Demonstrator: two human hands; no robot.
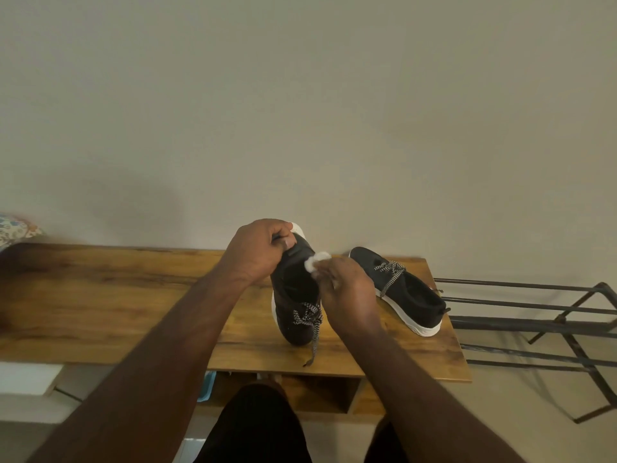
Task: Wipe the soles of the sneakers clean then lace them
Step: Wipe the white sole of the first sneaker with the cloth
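A black sneaker with a white sole stands tilted on its toe on the wooden table, heel raised. My left hand grips its heel from above. My right hand pinches a small white wipe against the shoe's right side near the heel. Its black-and-white lace hangs loose toward the table's front edge. The second black sneaker lies flat on its sole at the right end of the table, with a loose lace across it.
A dark metal rack stands right of the table. A plain wall rises behind. A patterned cushion shows at the far left. Under the table sit a wooden shelf and something light blue. My knees are at the bottom.
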